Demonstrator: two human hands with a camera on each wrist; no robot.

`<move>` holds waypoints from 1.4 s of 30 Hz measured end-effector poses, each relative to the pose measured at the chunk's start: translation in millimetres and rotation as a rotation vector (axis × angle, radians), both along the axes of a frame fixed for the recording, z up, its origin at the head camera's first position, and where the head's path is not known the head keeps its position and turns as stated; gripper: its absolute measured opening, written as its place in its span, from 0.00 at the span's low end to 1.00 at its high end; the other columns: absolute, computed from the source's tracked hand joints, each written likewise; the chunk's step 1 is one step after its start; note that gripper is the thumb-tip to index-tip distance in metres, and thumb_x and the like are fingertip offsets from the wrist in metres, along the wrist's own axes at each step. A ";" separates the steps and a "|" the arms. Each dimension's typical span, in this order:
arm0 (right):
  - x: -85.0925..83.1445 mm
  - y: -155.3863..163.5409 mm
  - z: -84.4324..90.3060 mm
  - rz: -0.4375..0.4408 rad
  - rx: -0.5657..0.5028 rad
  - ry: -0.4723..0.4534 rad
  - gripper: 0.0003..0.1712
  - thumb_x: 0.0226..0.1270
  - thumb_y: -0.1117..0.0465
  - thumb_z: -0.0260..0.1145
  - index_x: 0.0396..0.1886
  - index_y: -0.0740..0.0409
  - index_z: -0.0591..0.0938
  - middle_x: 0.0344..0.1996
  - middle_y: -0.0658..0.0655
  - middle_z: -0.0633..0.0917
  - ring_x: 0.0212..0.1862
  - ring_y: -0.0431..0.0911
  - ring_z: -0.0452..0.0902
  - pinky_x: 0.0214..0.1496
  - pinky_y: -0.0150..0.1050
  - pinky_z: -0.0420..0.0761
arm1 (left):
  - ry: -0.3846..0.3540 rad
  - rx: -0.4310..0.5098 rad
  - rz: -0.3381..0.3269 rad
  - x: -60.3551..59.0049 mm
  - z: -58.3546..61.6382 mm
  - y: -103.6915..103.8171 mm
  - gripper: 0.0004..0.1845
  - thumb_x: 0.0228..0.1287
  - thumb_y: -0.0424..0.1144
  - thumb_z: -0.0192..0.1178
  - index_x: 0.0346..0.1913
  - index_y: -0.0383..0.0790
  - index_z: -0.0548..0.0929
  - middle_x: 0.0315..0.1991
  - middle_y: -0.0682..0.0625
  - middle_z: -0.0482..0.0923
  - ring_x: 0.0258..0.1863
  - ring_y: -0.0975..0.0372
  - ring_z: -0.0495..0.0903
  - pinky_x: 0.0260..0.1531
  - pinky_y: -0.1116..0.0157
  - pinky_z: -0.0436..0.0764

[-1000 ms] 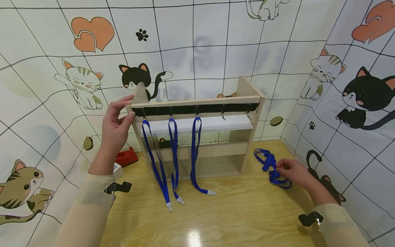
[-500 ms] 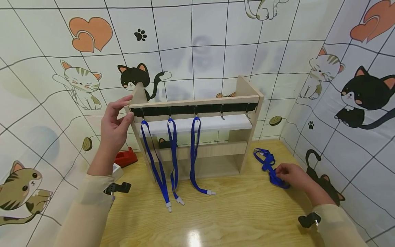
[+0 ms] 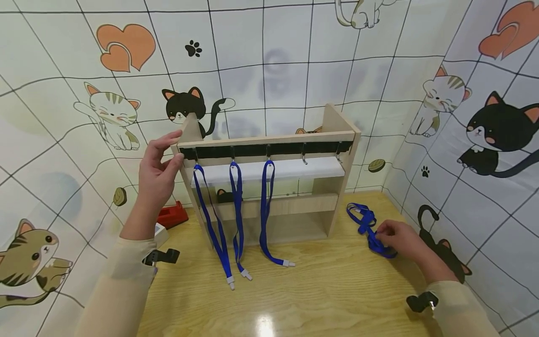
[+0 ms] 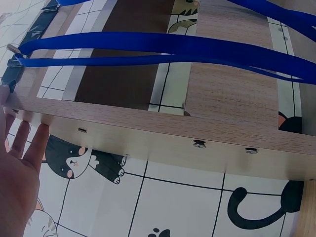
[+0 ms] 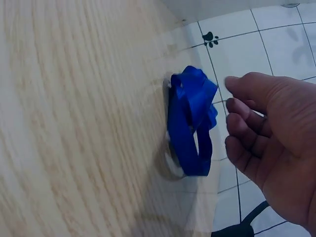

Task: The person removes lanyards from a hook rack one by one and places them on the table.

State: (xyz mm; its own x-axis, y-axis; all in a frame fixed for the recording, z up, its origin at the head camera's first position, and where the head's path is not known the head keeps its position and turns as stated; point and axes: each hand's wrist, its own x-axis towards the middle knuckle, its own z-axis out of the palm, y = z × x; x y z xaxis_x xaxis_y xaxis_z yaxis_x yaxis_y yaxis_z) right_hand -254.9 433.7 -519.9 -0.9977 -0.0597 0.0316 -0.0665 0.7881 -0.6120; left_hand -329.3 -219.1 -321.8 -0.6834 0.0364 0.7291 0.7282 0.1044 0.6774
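My left hand (image 3: 157,171) is at the upper left corner of a pale wooden rack (image 3: 269,137). Its thumb touches the front edge, and in the left wrist view its fingers (image 4: 35,148) lie straight along the outer side panel. Three blue lanyards (image 3: 265,206) hang from hooks on the rack's black strip, white clips at their lower ends. My right hand (image 3: 400,239) is beside a bundle of blue lanyard (image 3: 366,220) on the table. In the right wrist view, its loosely curled fingers (image 5: 239,126) stand just apart from the bundled strap (image 5: 185,143), nothing between thumb and fingers.
Two hooks (image 3: 305,159) on the strip's right side carry nothing. A red tape dispenser (image 3: 172,214) and a small white object (image 3: 161,234) sit left of the rack. A wood-grain table (image 3: 320,295) lies in front; a cat-print wall covering (image 3: 286,84) surrounds the workspace.
At the right hand, the near loop of the bundled lanyard has shifted and gathered closer, and the fingers have moved slightly lower. The left hand and hanging lanyards stay in place.
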 end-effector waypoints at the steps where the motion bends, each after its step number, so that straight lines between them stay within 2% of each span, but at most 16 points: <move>1: -0.3 -2.0 1.0 -0.011 0.003 0.021 0.06 0.77 0.63 0.74 0.46 0.60 0.85 0.34 0.52 0.86 0.35 0.47 0.79 0.32 0.38 0.80 | 0.001 -0.002 0.001 -0.3 -0.2 -0.3 0.20 0.82 0.28 0.62 0.71 0.33 0.77 0.78 0.45 0.76 0.78 0.52 0.71 0.59 0.71 0.85; 4: 0.3 -12.3 7.8 -0.040 0.009 0.101 0.08 0.79 0.61 0.74 0.45 0.60 0.85 0.34 0.52 0.85 0.34 0.46 0.77 0.30 0.37 0.78 | 0.008 -0.002 -0.002 -1.4 -0.8 -1.2 0.20 0.82 0.28 0.62 0.71 0.33 0.77 0.78 0.45 0.76 0.78 0.51 0.71 0.59 0.71 0.85; 8: 5.3 -38.6 25.1 -0.073 -0.023 0.229 0.09 0.81 0.58 0.73 0.48 0.59 0.85 0.33 0.53 0.84 0.32 0.45 0.76 0.29 0.36 0.77 | 0.011 -0.007 -0.004 -2.3 -1.3 -2.0 0.20 0.82 0.28 0.62 0.71 0.33 0.78 0.78 0.46 0.76 0.79 0.50 0.71 0.59 0.71 0.85; 12: 10.6 -80.3 46.1 -0.100 -0.130 0.411 0.07 0.81 0.61 0.72 0.49 0.60 0.86 0.33 0.55 0.86 0.32 0.42 0.77 0.31 0.31 0.77 | 0.012 -0.004 -0.008 -2.0 -1.4 -2.2 0.20 0.82 0.29 0.62 0.71 0.33 0.78 0.78 0.46 0.76 0.78 0.51 0.71 0.59 0.71 0.85; 17: 12.0 -143.4 68.9 -0.045 -0.261 0.642 0.08 0.76 0.71 0.74 0.50 0.65 0.86 0.35 0.56 0.87 0.32 0.39 0.79 0.34 0.24 0.77 | 0.000 -0.002 -0.017 -0.2 -2.9 -1.7 0.20 0.82 0.29 0.62 0.71 0.33 0.77 0.78 0.45 0.76 0.78 0.50 0.71 0.60 0.71 0.85; 21: 9.7 -195.1 84.8 0.048 -0.324 0.764 0.15 0.71 0.73 0.77 0.54 0.66 0.85 0.39 0.58 0.86 0.33 0.42 0.80 0.36 0.24 0.79 | -0.007 -0.007 -0.013 0.4 -4.3 -1.7 0.20 0.82 0.29 0.62 0.71 0.32 0.77 0.78 0.45 0.76 0.78 0.50 0.71 0.60 0.70 0.85; 26: 1.8 -253.7 101.7 0.154 -0.371 0.782 0.26 0.72 0.68 0.79 0.66 0.64 0.82 0.51 0.60 0.83 0.37 0.43 0.83 0.40 0.37 0.87 | 0.003 -0.006 0.000 0.0 -4.8 -3.1 0.20 0.82 0.29 0.62 0.71 0.32 0.77 0.78 0.45 0.76 0.78 0.51 0.72 0.60 0.70 0.85; 28: -1.1 -271.6 107.7 0.158 -0.386 0.767 0.30 0.72 0.67 0.79 0.70 0.63 0.80 0.53 0.59 0.82 0.38 0.44 0.84 0.42 0.42 0.89 | 0.002 -0.008 0.002 -0.7 -4.8 -3.4 0.20 0.82 0.29 0.62 0.71 0.32 0.77 0.78 0.46 0.76 0.78 0.51 0.72 0.60 0.70 0.85; 31: -4.3 -292.2 114.0 0.142 -0.405 0.751 0.32 0.72 0.66 0.80 0.72 0.63 0.79 0.51 0.57 0.81 0.39 0.45 0.83 0.42 0.47 0.90 | -0.002 -0.010 -0.004 -2.2 -4.5 -3.2 0.20 0.82 0.29 0.62 0.71 0.34 0.77 0.78 0.46 0.76 0.78 0.51 0.71 0.61 0.70 0.85; 37: -7.6 -320.6 118.2 0.111 -0.378 0.764 0.32 0.73 0.61 0.80 0.73 0.60 0.80 0.47 0.56 0.81 0.37 0.47 0.83 0.41 0.43 0.90 | 0.006 -0.020 -0.004 -3.9 -3.1 -3.2 0.20 0.82 0.30 0.63 0.71 0.35 0.78 0.78 0.46 0.76 0.78 0.51 0.72 0.61 0.70 0.85; 42: -10.4 -336.0 119.8 0.069 -0.380 0.812 0.30 0.73 0.61 0.81 0.71 0.62 0.83 0.45 0.56 0.83 0.35 0.47 0.83 0.40 0.43 0.90 | 0.007 -0.025 -0.001 -4.0 -1.4 -3.9 0.20 0.82 0.30 0.62 0.71 0.35 0.78 0.78 0.47 0.76 0.78 0.52 0.71 0.60 0.70 0.85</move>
